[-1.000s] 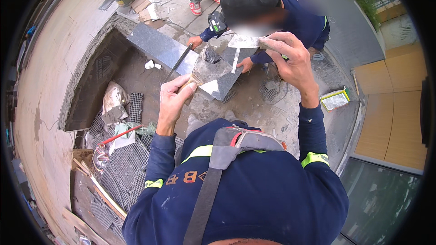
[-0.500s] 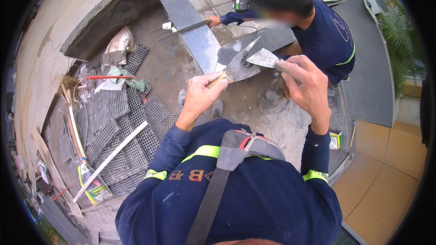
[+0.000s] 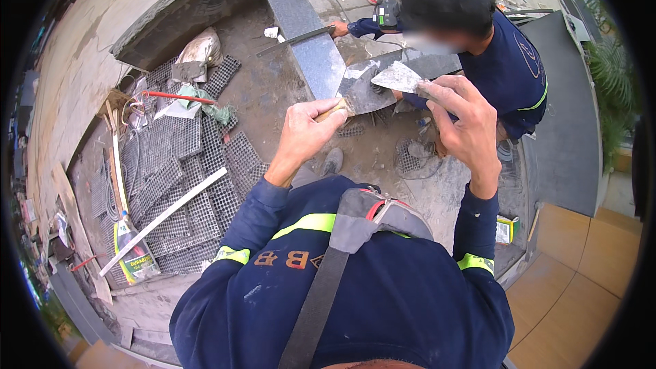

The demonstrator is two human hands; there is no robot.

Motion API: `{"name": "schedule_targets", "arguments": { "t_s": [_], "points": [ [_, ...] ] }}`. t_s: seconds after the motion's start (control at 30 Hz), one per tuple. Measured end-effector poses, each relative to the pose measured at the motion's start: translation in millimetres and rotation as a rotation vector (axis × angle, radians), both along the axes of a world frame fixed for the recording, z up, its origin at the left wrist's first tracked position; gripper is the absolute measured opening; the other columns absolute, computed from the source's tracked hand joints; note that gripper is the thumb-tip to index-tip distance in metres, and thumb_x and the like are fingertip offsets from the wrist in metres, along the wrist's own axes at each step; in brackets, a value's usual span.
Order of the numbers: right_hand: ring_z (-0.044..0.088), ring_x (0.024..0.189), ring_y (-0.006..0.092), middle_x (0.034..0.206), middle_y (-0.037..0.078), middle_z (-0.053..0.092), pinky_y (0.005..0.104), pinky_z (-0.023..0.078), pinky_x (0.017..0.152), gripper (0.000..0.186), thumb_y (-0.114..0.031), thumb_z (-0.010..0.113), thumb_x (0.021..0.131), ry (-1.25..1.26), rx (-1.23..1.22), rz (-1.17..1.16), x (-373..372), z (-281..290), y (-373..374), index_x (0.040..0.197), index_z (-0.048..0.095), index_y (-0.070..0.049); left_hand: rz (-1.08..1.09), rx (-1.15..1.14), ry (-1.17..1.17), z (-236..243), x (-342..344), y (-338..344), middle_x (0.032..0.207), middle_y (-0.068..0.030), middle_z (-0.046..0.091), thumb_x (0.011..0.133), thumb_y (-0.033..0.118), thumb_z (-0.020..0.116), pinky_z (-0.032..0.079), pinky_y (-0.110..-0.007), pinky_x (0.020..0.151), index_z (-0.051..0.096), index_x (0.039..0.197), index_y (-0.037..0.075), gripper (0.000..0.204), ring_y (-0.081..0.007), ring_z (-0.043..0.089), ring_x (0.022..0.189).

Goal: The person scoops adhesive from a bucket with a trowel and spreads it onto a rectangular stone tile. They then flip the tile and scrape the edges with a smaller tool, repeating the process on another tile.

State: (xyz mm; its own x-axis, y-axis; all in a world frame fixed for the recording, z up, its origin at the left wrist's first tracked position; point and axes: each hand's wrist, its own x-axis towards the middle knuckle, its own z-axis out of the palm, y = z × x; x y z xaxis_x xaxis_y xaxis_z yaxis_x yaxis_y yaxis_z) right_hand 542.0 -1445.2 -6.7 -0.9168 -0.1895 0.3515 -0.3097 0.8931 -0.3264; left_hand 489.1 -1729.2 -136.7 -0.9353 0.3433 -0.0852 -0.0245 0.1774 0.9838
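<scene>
My left hand (image 3: pixel 304 130) grips the pale handle of a broad scraper (image 3: pixel 365 96). Its wide grey blade reaches out in front of me, with whitish smears on it. In my right hand (image 3: pixel 468 123) is a smaller putty knife (image 3: pixel 398 77), its blade coated whitish. This blade points left, above the right part of the broad blade; I cannot tell if the two touch. A co-worker (image 3: pixel 444 10) crouches ahead to the right, a hand (image 3: pixel 339 29) on a thin dark bar (image 3: pixel 297 39) lying across grey stone slabs (image 3: pixel 318 65).
Black plastic grid panels (image 3: pixel 164 171) pile up on my left, with a white strip (image 3: pixel 164 221) and a printed bag (image 3: pixel 137 253) beside them. A low concrete edge (image 3: pixel 198 10) bounds the far left. Tan tiles (image 3: pixel 560 232) and a dark panel (image 3: pixel 564 96) stand at right.
The surroundings have shifted slightly right in view. The putty knife has risen a little, and the broad scraper's blade sits at a different angle. Both tools remain in my hands.
</scene>
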Motion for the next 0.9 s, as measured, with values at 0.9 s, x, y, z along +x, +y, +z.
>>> {"name": "schedule_targets", "arguments": {
  "t_s": [0.9],
  "points": [
    [0.074, 0.089, 0.0282, 0.108, 0.004, 0.075, 0.0389, 0.058, 0.075, 0.030, -0.009, 0.077, 0.085, -0.013, 0.009, -0.013, -6, 2, 18, 0.113, 0.082, -0.018, -0.049, 0.085, -0.096, 10, -6, 10, 0.077, 0.0047, 0.067, 0.098, 0.018, 0.073, 0.033, -0.021, 0.051, 0.081, 0.123, 0.003, 0.031, -0.0009, 0.046, 0.058]
  ]
}}
